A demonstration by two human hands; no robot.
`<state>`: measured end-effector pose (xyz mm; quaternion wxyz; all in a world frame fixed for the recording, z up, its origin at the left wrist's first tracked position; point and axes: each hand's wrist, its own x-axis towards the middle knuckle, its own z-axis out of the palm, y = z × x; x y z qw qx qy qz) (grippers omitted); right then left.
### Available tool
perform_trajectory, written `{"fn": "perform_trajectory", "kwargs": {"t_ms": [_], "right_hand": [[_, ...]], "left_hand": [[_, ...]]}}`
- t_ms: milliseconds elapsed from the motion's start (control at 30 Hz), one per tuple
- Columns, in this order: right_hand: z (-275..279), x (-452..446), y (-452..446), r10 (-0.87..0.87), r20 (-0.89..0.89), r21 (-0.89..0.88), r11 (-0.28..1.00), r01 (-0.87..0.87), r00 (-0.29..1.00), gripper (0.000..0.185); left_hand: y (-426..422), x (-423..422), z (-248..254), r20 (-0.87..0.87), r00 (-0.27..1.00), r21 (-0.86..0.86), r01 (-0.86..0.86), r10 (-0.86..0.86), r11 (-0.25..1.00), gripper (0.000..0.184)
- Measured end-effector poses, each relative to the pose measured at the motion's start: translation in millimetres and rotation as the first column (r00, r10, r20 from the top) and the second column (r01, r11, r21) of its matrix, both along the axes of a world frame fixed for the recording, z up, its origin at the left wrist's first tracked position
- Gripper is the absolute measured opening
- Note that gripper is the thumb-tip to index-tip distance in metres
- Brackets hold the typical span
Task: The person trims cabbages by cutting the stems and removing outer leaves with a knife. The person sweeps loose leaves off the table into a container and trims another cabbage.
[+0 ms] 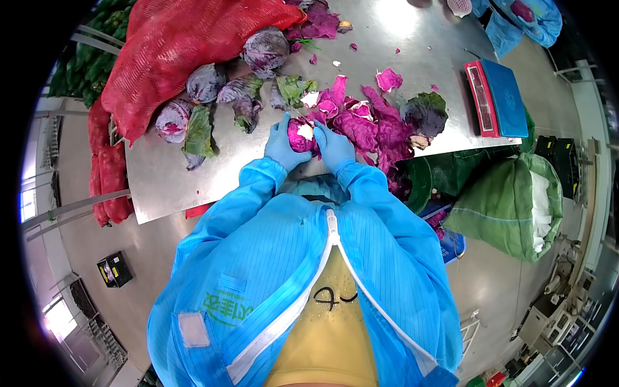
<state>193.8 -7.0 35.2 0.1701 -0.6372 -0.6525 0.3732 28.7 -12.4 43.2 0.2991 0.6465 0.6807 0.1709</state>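
Note:
A peeled red cabbage (pixel 299 137) with a pale cut patch is held low over the near edge of the steel table (pixel 166 202). My left hand (pixel 284 147), in a blue glove, curls round its left side. On the opposite side my right hand (pixel 334 148), also gloved, closes against the cabbage close to the pale patch. A thin line shows by the right fingertips, too small to make out. Stripped purple leaves (pixel 358 129) lie in a heap just right of my hands. Loose outer leaves (pixel 240 97) are spread to the left.
Whole cabbages (pixel 266 50) rest beside a large red mesh sack (pixel 174 58) at the left. A blue and red box (pixel 500 98) sits on the table's right side. Below that edge stand a green woven sack (pixel 506 206) and a green bin (pixel 420 184). Another person's blue sleeve (pixel 543 22) appears top right.

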Motion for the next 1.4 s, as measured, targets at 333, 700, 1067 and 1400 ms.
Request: {"fn": "perform_trajectory", "kwargs": {"t_ms": [333,700,1067,1400], "right_hand": [[-14,13,8,-0.094,-0.107,-0.052,0.995,0.089,0.99,0.05],[-30,-7,37,-0.244,0.013,0.028,0.97,0.243,0.97,0.051],[-16,-12,12,-0.078,-0.321,-0.241,0.971,-0.002,0.944,0.053],[-3,-15,4,0.007,-0.313,-0.288,0.952,-0.102,0.95,0.047]], "left_hand": [[-17,-4,-8,0.072,0.997,0.097,-0.026,0.019,0.995,0.115],[-31,-34,-34,0.331,0.934,0.234,0.056,-0.134,0.971,0.11],[-30,-40,-46,0.503,0.85,0.279,0.01,-0.155,0.96,0.112],[-32,-37,-27,0.421,0.895,0.23,0.051,-0.147,0.972,0.11]]}}
